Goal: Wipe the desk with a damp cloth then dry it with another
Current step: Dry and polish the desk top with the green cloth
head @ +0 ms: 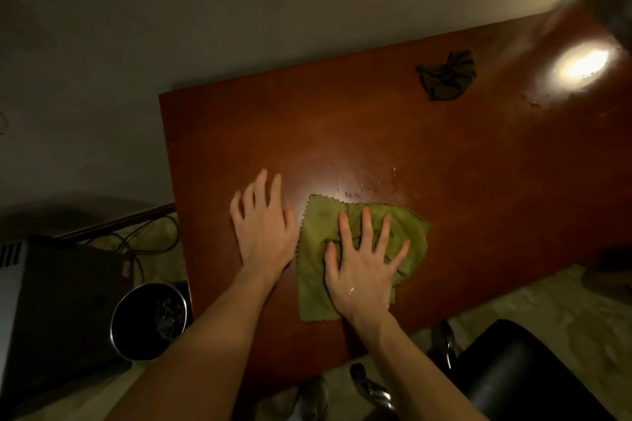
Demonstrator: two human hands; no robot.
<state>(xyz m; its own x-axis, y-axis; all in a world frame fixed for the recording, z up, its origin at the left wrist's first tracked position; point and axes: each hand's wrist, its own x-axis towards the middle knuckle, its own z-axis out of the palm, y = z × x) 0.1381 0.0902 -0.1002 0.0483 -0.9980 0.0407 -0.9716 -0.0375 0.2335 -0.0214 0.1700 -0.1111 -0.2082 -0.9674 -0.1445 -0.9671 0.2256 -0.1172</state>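
Note:
A light green cloth point(316, 260) lies spread on the reddish-brown wooden desk point(461, 181) near its front edge. My right hand point(362, 267) presses flat on the cloth with fingers spread and straight. My left hand point(265, 225) rests flat on the bare desk just left of the cloth, fingers straight, its thumb side at the cloth's edge. A second, dark green cloth point(446, 75) lies crumpled at the far right of the desk, well away from both hands. Small wet marks glint on the wood just beyond the light cloth.
A metal pot point(150, 321) with water stands on the floor left of the desk, beside a dark box point(65, 301) and cables. A black chair point(519, 376) is at the lower right. A bright light reflection point(581, 63) sits on the desk's far right.

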